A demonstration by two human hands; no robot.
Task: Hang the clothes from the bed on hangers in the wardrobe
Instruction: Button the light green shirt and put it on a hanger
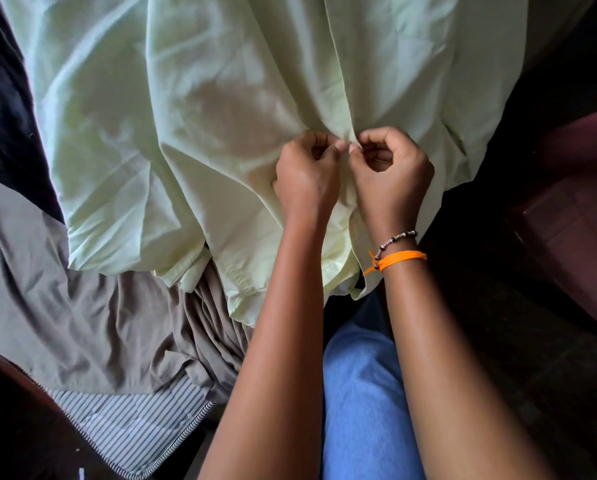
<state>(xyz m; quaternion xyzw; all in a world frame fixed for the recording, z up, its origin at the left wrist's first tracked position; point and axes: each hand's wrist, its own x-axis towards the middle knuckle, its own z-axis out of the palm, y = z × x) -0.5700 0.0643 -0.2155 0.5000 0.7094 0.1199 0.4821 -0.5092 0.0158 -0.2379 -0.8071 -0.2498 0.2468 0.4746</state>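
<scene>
The left hand (305, 174) and the right hand (390, 171) sit side by side, almost touching, over the front opening of a pale green shirt (193, 126). Each hand has its fingers curled, and each one pinches an edge of the shirt's front strip between thumb and fingertip. It looks like the person is doing up or undoing a button, but the button is too small to see.

The shirt is right under both hands. Its long way runs from the near edge of the bed (124, 424) up and away to the far side. The hem hangs over the near edge, close to the person's knee in blue jeans (359, 393). Both hands are equally near the spot they work on. The front strip runs away from the hands, so I think the next button lies farther up that line.

Count: two hands, one green shirt, one grey-brown cloth (65, 306) lying under the shirt near the bed's near left corner, and one dark garment (6, 116) by the left edge. No hanger shows. The right wrist wears two bands, an orange band (399, 258) and a bead string (395, 238).
</scene>
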